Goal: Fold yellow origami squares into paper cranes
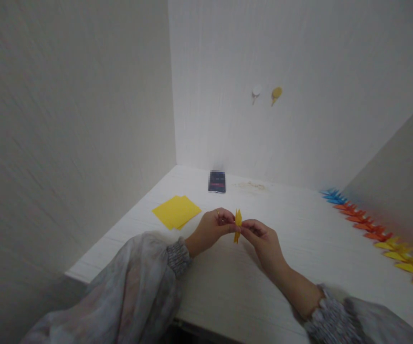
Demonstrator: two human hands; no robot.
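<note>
Between my two hands, above the white table, is a small folded piece of yellow paper (238, 219), narrow and upright with pointed ends. My left hand (216, 225) pinches it from the left, thumb and fingertips at its middle. From the other side, my right hand (261, 237) also grips it between thumb and fingers. The fingertips of both hands almost meet at the paper and hide its centre. Left of my left hand lie flat yellow paper sheets (175, 211), overlapping slightly askew.
A row of folded paper pieces runs down the table's right side: blue (333, 196), orange (364, 220), then yellow (407, 260). A small dark packet (217, 182) sits near the back wall. Two hooks (277, 93) are fixed to that wall. The table's front edge (206, 329) is close.
</note>
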